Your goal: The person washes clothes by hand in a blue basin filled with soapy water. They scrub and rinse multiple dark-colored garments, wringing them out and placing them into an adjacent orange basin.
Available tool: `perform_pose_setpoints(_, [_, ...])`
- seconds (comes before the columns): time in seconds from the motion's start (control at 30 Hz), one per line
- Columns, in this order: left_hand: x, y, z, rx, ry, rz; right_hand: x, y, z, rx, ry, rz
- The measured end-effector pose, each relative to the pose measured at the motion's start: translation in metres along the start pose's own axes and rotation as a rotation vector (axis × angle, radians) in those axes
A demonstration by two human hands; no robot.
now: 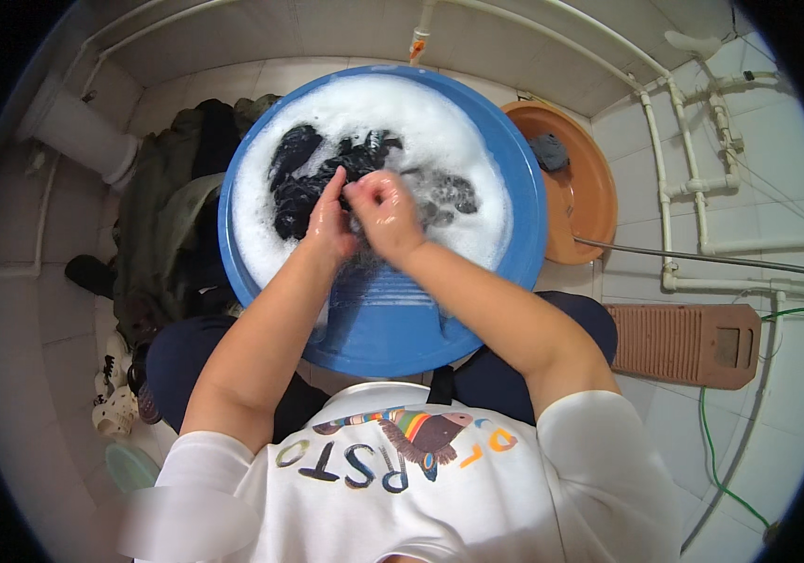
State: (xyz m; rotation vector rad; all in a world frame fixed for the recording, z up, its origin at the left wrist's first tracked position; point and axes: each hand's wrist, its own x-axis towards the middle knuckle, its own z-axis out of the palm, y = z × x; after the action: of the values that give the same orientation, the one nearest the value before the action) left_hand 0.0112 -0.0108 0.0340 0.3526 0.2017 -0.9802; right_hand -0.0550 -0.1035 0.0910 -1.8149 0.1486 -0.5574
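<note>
I am gripping dark wet cloth [327, 183] with left hand [329, 222] and right hand [385, 214], both closed, over the sudsy blue basin [524, 197].

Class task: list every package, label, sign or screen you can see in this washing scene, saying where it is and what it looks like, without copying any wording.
Shirt print: on the person's white top, bottom centre; curved multicoloured lettering around a striped, rainbow-coloured fish.
Tag on the pipe: top centre, above the blue basin; small, orange and white.
No packages, signs or screens visible.
</note>
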Motion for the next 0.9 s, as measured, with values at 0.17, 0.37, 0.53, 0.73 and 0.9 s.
perform_pose_setpoints(0.17, [-0.003,-0.01,0.006,-0.077,-0.161,-0.132,-0.025,-0.047,0.009,-0.046,-0.253,-0.327])
perform_pose_setpoints(0.37, [-0.022,-0.039,0.052,0.03,0.446,0.091,0.004,0.006,-0.009,-0.394,-0.075,-0.263])
perform_pose_setpoints(0.53, [-0.016,-0.037,-0.029,0.035,-0.216,0.185,-0.018,-0.022,0.01,-0.269,-0.079,-0.222])
perform_pose_setpoints(0.73, [-0.018,-0.032,0.046,0.128,0.457,-0.03,0.023,0.05,-0.037,-0.486,-0.065,0.206])
perform_pose_setpoints(0.9, [-0.028,-0.034,0.048,0.519,0.346,-0.277,0.058,0.075,-0.105,-1.074,-0.198,0.481])
